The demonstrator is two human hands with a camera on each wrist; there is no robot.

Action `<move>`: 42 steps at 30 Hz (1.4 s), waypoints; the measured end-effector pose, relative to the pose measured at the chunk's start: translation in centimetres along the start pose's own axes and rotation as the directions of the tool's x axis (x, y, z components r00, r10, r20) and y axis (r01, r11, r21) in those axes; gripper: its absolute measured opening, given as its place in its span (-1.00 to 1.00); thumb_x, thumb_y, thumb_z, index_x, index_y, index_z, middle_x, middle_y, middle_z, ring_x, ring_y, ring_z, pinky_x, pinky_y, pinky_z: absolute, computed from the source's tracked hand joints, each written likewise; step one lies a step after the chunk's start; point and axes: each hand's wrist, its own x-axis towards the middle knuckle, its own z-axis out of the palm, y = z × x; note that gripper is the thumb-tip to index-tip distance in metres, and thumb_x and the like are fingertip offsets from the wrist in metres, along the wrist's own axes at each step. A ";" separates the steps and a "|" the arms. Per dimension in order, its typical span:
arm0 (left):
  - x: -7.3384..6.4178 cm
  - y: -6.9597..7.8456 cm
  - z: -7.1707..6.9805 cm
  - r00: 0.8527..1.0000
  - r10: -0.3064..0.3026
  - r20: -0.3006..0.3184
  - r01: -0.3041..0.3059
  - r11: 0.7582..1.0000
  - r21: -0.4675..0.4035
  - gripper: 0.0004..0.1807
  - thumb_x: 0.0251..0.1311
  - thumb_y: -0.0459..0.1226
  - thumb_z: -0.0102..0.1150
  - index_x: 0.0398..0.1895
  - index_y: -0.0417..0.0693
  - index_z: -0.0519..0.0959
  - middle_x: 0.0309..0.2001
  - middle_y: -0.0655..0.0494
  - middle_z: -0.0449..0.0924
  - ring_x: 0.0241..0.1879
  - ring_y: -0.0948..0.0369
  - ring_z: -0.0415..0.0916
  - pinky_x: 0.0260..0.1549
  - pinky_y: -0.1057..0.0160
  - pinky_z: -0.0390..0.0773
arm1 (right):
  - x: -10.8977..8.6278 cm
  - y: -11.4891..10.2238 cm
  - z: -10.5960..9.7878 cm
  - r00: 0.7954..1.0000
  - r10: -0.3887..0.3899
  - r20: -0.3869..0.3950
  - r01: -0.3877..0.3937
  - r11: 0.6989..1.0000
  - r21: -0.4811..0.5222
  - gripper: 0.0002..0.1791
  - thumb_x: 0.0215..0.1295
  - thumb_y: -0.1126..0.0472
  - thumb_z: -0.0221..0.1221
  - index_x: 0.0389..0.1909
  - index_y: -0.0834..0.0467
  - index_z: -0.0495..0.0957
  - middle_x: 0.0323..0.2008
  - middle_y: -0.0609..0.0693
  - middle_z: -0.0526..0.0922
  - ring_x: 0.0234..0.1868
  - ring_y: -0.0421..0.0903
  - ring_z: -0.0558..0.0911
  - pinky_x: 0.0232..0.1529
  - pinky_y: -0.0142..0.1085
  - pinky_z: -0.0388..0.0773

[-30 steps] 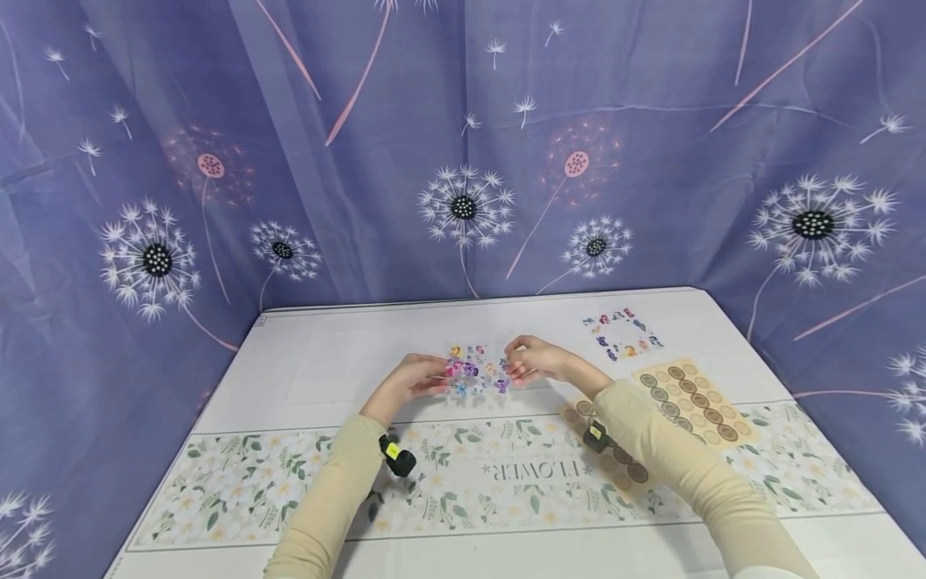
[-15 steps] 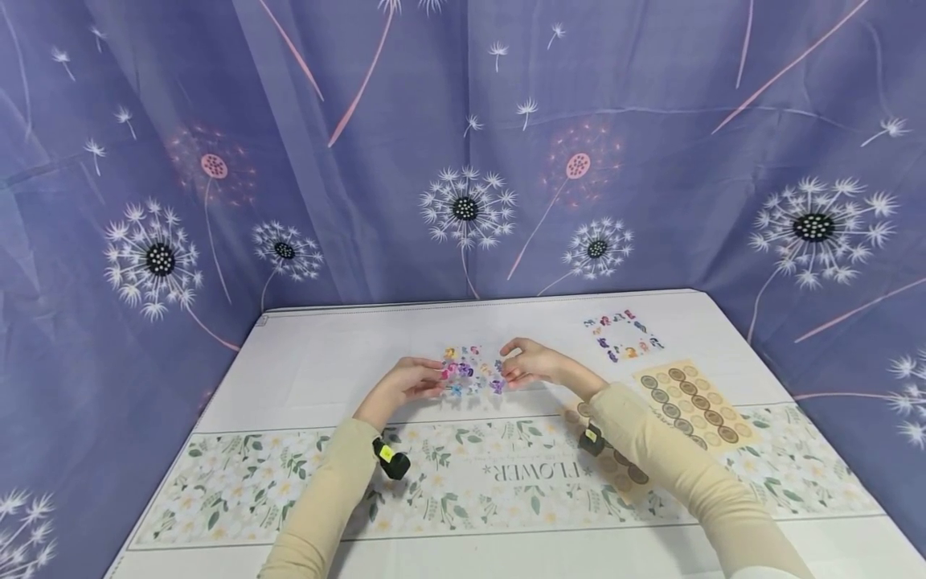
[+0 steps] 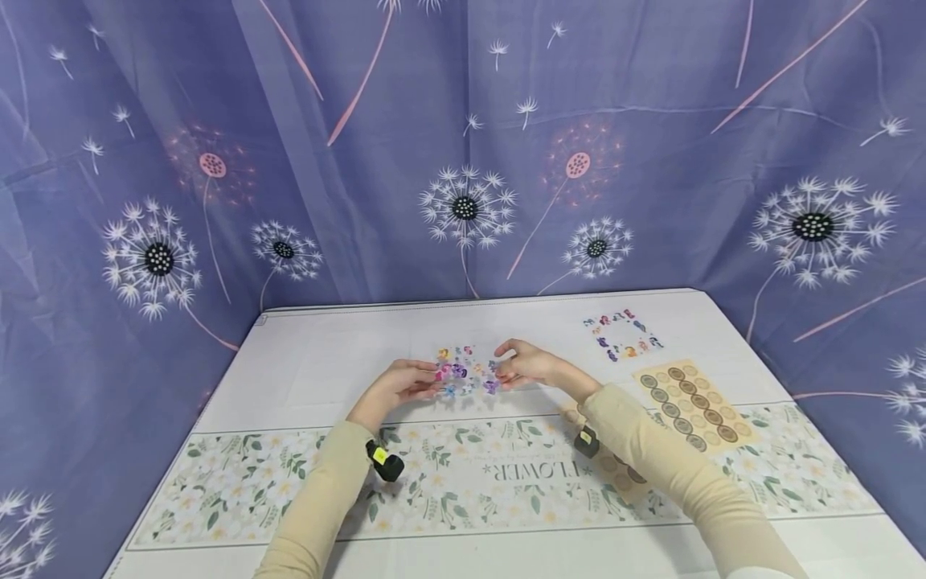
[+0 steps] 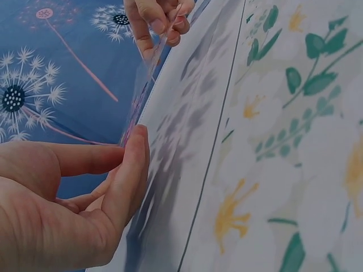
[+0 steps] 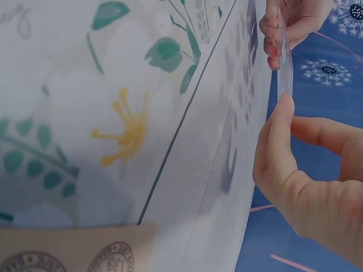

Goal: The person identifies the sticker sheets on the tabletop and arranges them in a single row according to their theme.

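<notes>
A clear sticker sheet [image 3: 470, 372] with small colourful cartoon figures is held above the white part of the table, its shadow falling on the surface beneath. My left hand [image 3: 399, 384] pinches its left edge between thumb and fingers. On the opposite edge, the thumb and fingers of my right hand [image 3: 534, 366] pinch the sheet. Seen nearly edge-on in the left wrist view, the sheet [image 4: 139, 96] stretches from the left fingertips up to the other hand. In the right wrist view, the sheet's thin edge [image 5: 285, 73] rises from the right fingertips.
Another clear sheet [image 3: 603, 342] with colourful figures around its border lies at the back right. Nearer lies a tan sheet [image 3: 712, 406] of round brown stickers. A similar tan sheet [image 3: 624, 486] is partly under the right forearm. A purple dandelion curtain [image 3: 362, 201] surrounds the table.
Both hands have shifted slightly left, carrying the sticker sheet with them. The grip on both edges stays the same, and the other sheets have not moved.
</notes>
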 end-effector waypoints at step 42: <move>-1.5 -0.5 -2.4 0.999 0.000 0.049 -0.002 0.999 0.040 -0.54 0.28 -0.48 0.05 0.24 -0.41 0.34 -0.40 0.08 0.66 -0.41 0.27 0.66 -0.34 0.42 0.73 | 0.6 -0.1 2.3 1.000 0.021 0.014 -0.021 1.000 -0.016 -0.40 0.24 0.50 0.06 0.28 0.42 0.10 -0.41 0.06 0.50 -0.42 -0.15 0.57 -0.26 -0.39 0.73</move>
